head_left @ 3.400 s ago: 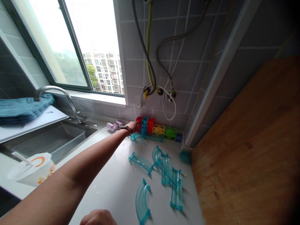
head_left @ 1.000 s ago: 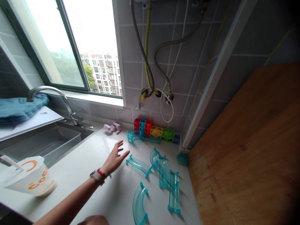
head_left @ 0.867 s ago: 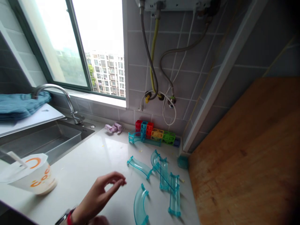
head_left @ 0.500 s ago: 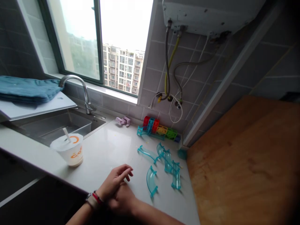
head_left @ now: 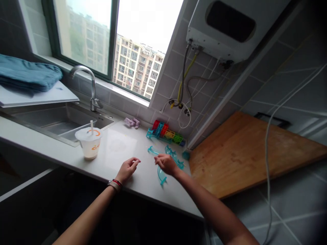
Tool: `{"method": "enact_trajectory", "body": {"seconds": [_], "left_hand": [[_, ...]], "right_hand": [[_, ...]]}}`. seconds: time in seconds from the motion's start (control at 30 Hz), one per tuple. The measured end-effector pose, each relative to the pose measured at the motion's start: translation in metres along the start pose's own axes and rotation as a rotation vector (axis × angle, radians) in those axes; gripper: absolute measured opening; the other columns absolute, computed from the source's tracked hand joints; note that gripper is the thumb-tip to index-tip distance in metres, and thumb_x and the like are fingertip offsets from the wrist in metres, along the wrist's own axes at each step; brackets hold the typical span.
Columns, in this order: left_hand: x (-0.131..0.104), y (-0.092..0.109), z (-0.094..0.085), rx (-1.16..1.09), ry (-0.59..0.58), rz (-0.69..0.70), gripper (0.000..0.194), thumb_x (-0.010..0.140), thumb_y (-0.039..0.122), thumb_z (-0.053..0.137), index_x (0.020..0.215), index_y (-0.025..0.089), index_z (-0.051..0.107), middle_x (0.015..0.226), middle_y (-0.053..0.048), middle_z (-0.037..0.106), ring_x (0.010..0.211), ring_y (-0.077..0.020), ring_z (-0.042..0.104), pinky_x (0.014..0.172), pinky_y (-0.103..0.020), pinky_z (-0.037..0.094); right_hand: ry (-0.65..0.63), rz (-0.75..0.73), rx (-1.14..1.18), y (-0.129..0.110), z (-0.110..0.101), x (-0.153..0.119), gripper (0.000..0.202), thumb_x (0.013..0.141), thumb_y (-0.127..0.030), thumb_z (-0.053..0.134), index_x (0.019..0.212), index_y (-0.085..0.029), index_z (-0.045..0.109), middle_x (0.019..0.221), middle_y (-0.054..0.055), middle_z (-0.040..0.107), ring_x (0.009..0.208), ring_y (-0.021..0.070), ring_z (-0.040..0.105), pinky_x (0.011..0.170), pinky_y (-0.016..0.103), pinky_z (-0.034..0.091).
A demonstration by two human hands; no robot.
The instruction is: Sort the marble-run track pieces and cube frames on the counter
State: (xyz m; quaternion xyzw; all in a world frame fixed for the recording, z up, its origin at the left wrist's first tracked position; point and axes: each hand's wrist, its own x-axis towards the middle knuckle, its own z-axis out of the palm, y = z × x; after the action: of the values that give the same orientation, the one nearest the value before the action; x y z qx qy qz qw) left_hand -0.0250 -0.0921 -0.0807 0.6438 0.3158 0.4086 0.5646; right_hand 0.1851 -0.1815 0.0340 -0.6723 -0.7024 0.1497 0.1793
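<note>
My left hand (head_left: 128,169), with bands at its wrist, is over the counter's front part, fingers curled and slightly apart, holding nothing. To its right my right hand (head_left: 165,164) hovers above the clear teal track pieces; its fingers are bent inward, and whether anything is between them cannot be made out. A curved teal piece (head_left: 160,175) lies just below that hand, another teal piece (head_left: 152,150) just beyond it. More joined teal pieces (head_left: 174,156) are partly hidden behind the hand. Red, yellow and green blocks (head_left: 169,134) stand in a row along the wall.
A lidded cup with a straw (head_left: 89,144) stands left on the white counter (head_left: 117,146). Beyond it are the sink (head_left: 56,119), faucet (head_left: 93,88) and purple pieces (head_left: 132,122). A wooden board (head_left: 242,156) leans at the right; a white cable (head_left: 267,163) hangs before it.
My hands, crossed together before, are now apart; the right one has moved right and forward to the teal pieces. The camera view has shifted, showing more of the heater and the board.
</note>
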Motion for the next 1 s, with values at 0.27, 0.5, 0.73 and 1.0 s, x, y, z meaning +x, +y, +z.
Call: {"method": "enact_trajectory", "body": {"seconds": [0.27, 0.5, 0.73, 1.0], "left_hand": [[-0.008, 0.002, 0.004, 0.13, -0.037, 0.071, 0.036, 0.091, 0.053, 0.056, 0.089, 0.019, 0.069, 0.056, 0.005, 0.048, 0.052, -0.0121, 0.038, 0.053, -0.024, 0.028], [-0.014, 0.004, 0.008, 0.26, -0.079, 0.112, 0.032, 0.094, 0.047, 0.052, 0.091, 0.021, 0.071, 0.055, 0.005, 0.048, 0.052, -0.0139, 0.039, 0.056, -0.026, 0.03], [-0.014, 0.003, 0.008, 0.336, -0.126, 0.113, 0.028, 0.096, 0.044, 0.054, 0.09, 0.023, 0.071, 0.056, 0.004, 0.053, 0.053, -0.0146, 0.044, 0.058, -0.027, 0.033], [-0.013, 0.004, 0.005, 0.284, -0.115, 0.071, 0.029, 0.097, 0.045, 0.054, 0.092, 0.022, 0.071, 0.058, 0.004, 0.055, 0.054, -0.0143, 0.044, 0.055, -0.026, 0.033]], "right_hand": [[-0.4, 0.306, -0.466, 0.062, -0.098, 0.075, 0.031, 0.1, -0.037, 0.066, 0.124, -0.018, 0.065, 0.127, 0.009, 0.066, 0.109, 0.0245, 0.067, 0.094, 0.046, 0.058], [-0.606, 0.455, -0.603, 0.107, -0.076, 0.074, 0.033, 0.099, -0.037, 0.067, 0.126, -0.017, 0.064, 0.129, 0.01, 0.065, 0.112, 0.0254, 0.066, 0.095, 0.047, 0.057], [-0.651, 0.569, -0.52, 0.132, -0.069, 0.073, 0.037, 0.099, -0.039, 0.067, 0.127, -0.016, 0.062, 0.114, 0.007, 0.069, 0.09, 0.0193, 0.07, 0.078, 0.037, 0.062], [-0.763, 0.628, -0.422, 0.139, -0.066, 0.074, 0.033, 0.1, -0.036, 0.066, 0.126, -0.016, 0.063, 0.122, 0.008, 0.067, 0.101, 0.0224, 0.069, 0.086, 0.042, 0.061]]}}
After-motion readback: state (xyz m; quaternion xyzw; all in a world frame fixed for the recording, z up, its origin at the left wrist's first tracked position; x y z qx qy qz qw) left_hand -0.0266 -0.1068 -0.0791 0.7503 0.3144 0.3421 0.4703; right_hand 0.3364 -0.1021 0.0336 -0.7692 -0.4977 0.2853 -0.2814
